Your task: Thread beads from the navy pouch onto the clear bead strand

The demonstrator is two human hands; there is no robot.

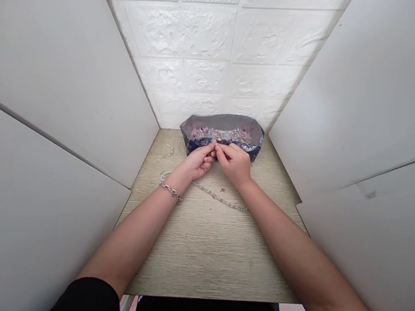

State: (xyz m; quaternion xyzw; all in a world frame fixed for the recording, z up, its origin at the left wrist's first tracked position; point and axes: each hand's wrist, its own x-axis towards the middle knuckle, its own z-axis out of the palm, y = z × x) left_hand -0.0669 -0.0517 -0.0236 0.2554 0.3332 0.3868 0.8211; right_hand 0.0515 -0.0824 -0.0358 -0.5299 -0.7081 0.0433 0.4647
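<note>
My left hand [200, 161] and my right hand [234, 164] meet fingertip to fingertip at the front edge of an open bag [258, 140], dark blue outside and grey inside. Both are closed in a pinch, and whatever lies between the fingertips is too small to make out. Many small pink, white and clear beads [221, 134] fill the bag. Below the hands, a string of beads [221, 199] runs across the table and passes beneath my right forearm. Part of a pale bead strand [164, 174] shows beside my left wrist.
A short bead strand [165, 152] lies on the wooden table [204, 254] left of the bag. Small reddish bits [222, 190] lie below the hands. A white brick-patterned wall [209, 32] stands behind, with grey-white panels [54, 60] on both sides.
</note>
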